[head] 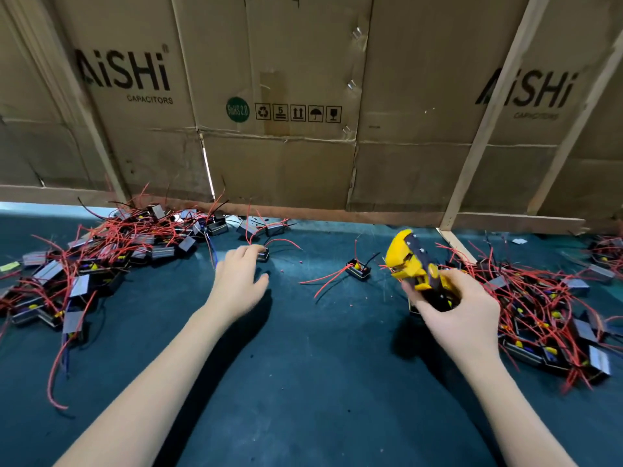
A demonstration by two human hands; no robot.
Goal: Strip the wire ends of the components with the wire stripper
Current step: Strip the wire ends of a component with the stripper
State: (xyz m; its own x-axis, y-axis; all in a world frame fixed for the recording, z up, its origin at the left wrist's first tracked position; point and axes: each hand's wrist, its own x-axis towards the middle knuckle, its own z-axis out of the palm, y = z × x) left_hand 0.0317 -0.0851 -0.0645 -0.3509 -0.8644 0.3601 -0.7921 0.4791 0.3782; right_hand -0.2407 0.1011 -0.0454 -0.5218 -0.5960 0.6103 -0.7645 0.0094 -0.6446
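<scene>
I was between strips, at the step of fetching the next piece. My left hand [241, 274] reached out over the dark table [303, 382], its fingers [251, 250] bent down onto a small black component [263, 254] that lay just off the edge of the left pile [101, 251]. They touched the component's near side; whether they had truly closed on it I could not tell, so I would call it a reach and no more. Its red wires [283, 242] trailed away to the right, free on the table.

My right hand [458, 315] held the yellow wire stripper [409, 261] by the handles, fingers wrapped round them, the head raised and pointing up and away from me with nothing in its mouth that I could see. A lone component [359, 268] sat between my two hands, its red leads sprawled toward me. The right pile [539, 311] lay just beyond the stripper, probably the finished lot.

What the next move seemed to call for: pinch the component firmly, lift it clear of its neighbours, bring one wire end across to the stripper's mouth, and seat it squarely before any squeeze. Tangled leads could drag other pieces along.
</scene>
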